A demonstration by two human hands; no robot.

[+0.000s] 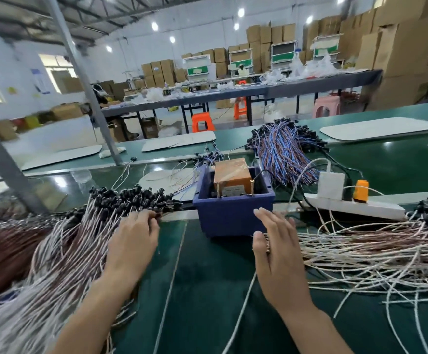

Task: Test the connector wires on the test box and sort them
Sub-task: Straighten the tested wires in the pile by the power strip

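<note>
pick-up step. left hand [133, 241] pinches a connector [158, 215] at its fingertips; right hand [276, 251] flat, apparently empty, test box [230, 177] just beyond its fingers. next: seat connector squarely.

Label [234, 191] on test box [229, 173], apparently printed, nothing legible

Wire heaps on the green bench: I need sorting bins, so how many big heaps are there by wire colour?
White-brown: 2, the left heap and the right heap
Blue-purple: 1, the back heap
Total: 3
</note>
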